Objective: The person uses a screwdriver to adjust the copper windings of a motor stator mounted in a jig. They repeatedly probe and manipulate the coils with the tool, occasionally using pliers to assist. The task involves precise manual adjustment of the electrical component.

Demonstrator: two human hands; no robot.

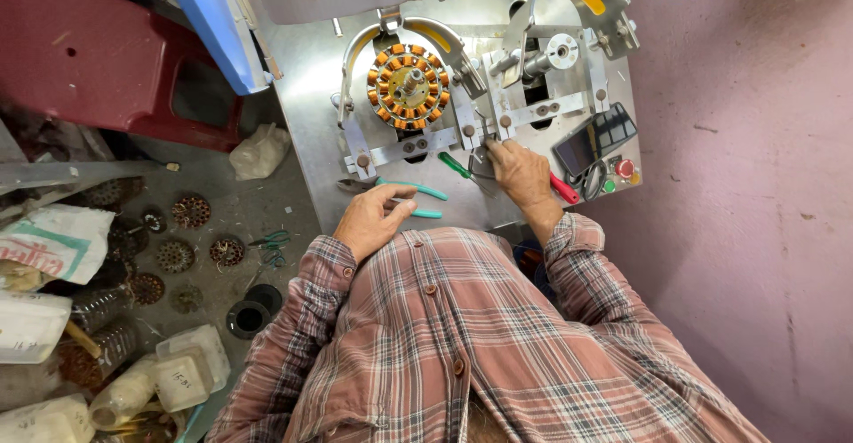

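**My Two Hands at the Metal Bench**

My left hand rests on the near edge of the metal plate. My fingers are curled loosely over the teal-handled pliers. I touch the handles, but I cannot tell if I am really squeezing them. There is one pair of these pliers, and its tips point to the left.

My right hand is flat on the plate, a little farther away. My fingertips press down by a small dark part, and I cannot tell if I am holding anything. A green-handled tool lies just left of this hand. A red-handled tool pokes out on its right.

Farther away I count two round holders on the plate. The left one holds one wound stator with orange coils in a ring. The right holder shows only a silver hub.

On the far right of the plate are one dark screen and one red button.

On the floor to the left lie about six bare stator cores, one black ring and some white plastic bottles.
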